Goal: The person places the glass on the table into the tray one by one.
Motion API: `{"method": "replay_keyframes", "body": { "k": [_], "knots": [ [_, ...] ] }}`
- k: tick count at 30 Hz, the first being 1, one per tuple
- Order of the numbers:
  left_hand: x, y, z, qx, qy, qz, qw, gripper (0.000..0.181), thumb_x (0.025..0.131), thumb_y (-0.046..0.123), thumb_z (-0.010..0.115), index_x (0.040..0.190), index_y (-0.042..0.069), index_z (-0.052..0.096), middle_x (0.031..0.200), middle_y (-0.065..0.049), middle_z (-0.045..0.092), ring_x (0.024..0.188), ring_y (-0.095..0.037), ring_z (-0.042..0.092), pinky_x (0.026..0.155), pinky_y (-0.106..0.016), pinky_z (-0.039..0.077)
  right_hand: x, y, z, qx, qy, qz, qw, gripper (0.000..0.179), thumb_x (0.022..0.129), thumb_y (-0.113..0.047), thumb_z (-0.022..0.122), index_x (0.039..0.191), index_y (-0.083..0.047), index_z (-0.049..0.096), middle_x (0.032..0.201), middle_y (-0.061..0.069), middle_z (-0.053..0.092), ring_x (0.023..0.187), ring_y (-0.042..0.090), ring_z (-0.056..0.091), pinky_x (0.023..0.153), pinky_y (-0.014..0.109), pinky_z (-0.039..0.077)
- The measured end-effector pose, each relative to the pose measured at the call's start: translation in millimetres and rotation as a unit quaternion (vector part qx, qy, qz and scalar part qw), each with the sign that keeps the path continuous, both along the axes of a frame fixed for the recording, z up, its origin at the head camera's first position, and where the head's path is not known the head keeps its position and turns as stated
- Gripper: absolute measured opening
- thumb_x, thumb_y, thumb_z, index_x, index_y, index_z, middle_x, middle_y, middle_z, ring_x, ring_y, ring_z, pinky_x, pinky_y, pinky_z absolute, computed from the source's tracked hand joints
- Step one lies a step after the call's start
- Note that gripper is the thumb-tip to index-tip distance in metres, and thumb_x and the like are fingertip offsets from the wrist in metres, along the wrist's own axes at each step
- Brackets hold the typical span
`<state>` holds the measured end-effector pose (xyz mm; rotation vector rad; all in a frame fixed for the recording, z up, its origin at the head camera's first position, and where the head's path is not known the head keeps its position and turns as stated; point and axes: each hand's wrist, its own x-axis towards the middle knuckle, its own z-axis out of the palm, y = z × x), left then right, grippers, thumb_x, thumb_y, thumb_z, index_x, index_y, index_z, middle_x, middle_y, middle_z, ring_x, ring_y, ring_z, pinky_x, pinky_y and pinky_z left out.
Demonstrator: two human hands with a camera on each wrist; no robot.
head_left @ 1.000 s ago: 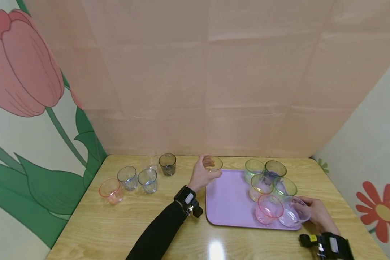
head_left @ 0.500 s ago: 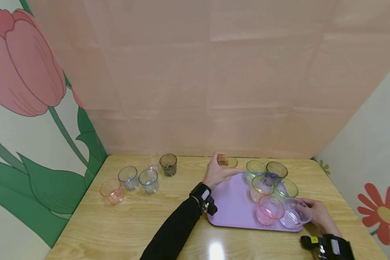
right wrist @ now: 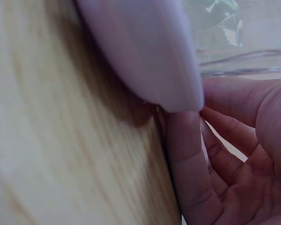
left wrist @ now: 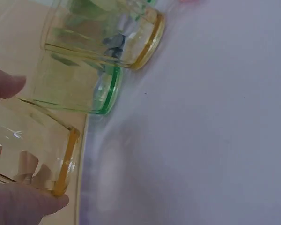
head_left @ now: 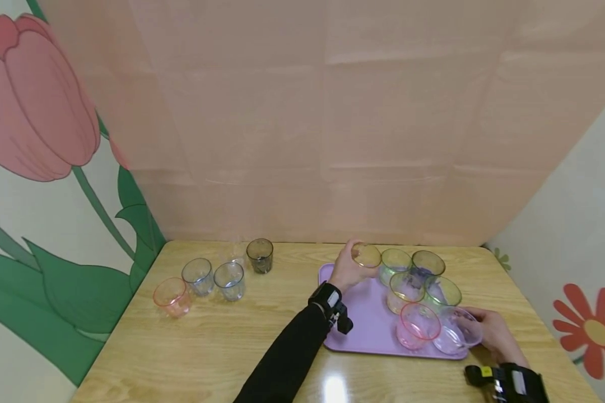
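My left hand (head_left: pixel 350 271) grips an amber-tinted drinking glass (head_left: pixel 367 256) at the back of the purple tray (head_left: pixel 365 324). Thumb and fingers sit on opposite sides of this glass in the left wrist view, and its base is slightly clear of the tray. Right beside it stands a green-rimmed glass (left wrist: pixel 79 89). My right hand (head_left: pixel 496 333) holds the tray's front right corner, a finger under the rim (right wrist: pixel 182 89) and the thumb above it. Close to that thumb stands a clear glass (head_left: pixel 456 333). How firmly the thumb presses is hard to tell.
Several tumblers fill the tray's right half, among them a pink glass (head_left: pixel 417 324), an amber glass (head_left: pixel 405 291) and a dark glass (head_left: pixel 428 263). On the table's left stand a reddish glass (head_left: pixel 172 296), two bluish glasses, a smoky glass (head_left: pixel 260 256) and a faint clear one.
My left hand has carried the amber glass rightward along the tray's back edge, up beside the green-rimmed glass. The right hand has stayed at the tray corner.
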<state>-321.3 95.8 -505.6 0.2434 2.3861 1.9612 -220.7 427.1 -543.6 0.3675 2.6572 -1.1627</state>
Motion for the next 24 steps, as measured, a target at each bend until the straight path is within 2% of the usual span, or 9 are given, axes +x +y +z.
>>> {"method": "replay_keyframes", "body": {
  "k": [5,7,11,13,18,24],
  "knots": [
    [2.3,1.8,-6.1,0.036,-0.04,-0.009,0.9985,0.081,0.065,0.0,0.088,0.134,0.016,0.048,0.127,-0.018,0.055,0.104,-0.03,0.066,0.079,-0.032,0.055,-0.8,-0.1,-1.1,-0.005,0.0,0.001,1.0,0.071,0.088,-0.042,0.071,0.132,0.011,0.053,0.133,0.035,0.052,0.113,0.039,0.052,0.071,0.021,0.045],
    [2.8,2.4,-7.7,0.032,-0.05,-0.006,0.9982,0.082,0.066,0.002,0.088,0.136,0.015,0.046,0.129,-0.017,0.056,0.108,-0.03,0.066,0.084,-0.035,0.055,-0.7,-0.2,-0.7,-0.004,-0.002,0.001,1.0,0.071,0.088,-0.041,0.071,0.132,0.011,0.053,0.133,0.034,0.052,0.112,0.038,0.052,0.071,0.021,0.045],
    [2.0,3.9,-10.6,-0.012,-0.05,0.004,0.9987,0.082,0.066,0.011,0.09,0.134,0.01,0.045,0.133,-0.014,0.058,0.123,-0.031,0.056,0.098,-0.036,0.048,-0.5,-0.2,0.5,0.0,-0.003,-0.001,1.0,0.071,0.087,-0.043,0.071,0.131,0.01,0.054,0.133,0.034,0.053,0.11,0.036,0.053,0.071,0.023,0.045],
    [1.3,4.4,-12.5,-0.014,-0.052,0.003,0.9986,0.082,0.066,0.01,0.09,0.133,0.006,0.044,0.135,-0.016,0.056,0.124,-0.032,0.055,0.101,-0.037,0.047,0.2,-0.6,0.2,-0.001,-0.002,-0.002,1.0,0.071,0.088,-0.043,0.071,0.131,0.01,0.054,0.133,0.034,0.053,0.11,0.036,0.053,0.071,0.024,0.047],
    [-0.2,3.9,-15.5,-0.023,-0.045,-0.005,0.9987,0.085,0.064,0.005,0.09,0.136,0.005,0.045,0.134,-0.016,0.056,0.122,-0.033,0.056,0.098,-0.035,0.048,1.9,-2.2,-0.2,-0.012,-0.007,-0.006,0.9999,0.072,0.088,-0.041,0.07,0.133,0.011,0.051,0.135,0.034,0.051,0.113,0.037,0.051,0.071,0.022,0.045],
    [0.4,3.5,-12.9,0.008,-0.054,-0.019,0.9983,0.085,0.065,-0.003,0.087,0.137,0.008,0.045,0.137,-0.018,0.053,0.122,-0.036,0.056,0.092,-0.037,0.054,2.0,-1.1,1.4,-0.013,0.001,-0.004,0.9999,0.07,0.088,-0.04,0.071,0.132,0.011,0.052,0.134,0.035,0.052,0.114,0.04,0.052,0.07,0.02,0.046]
  ]
}}
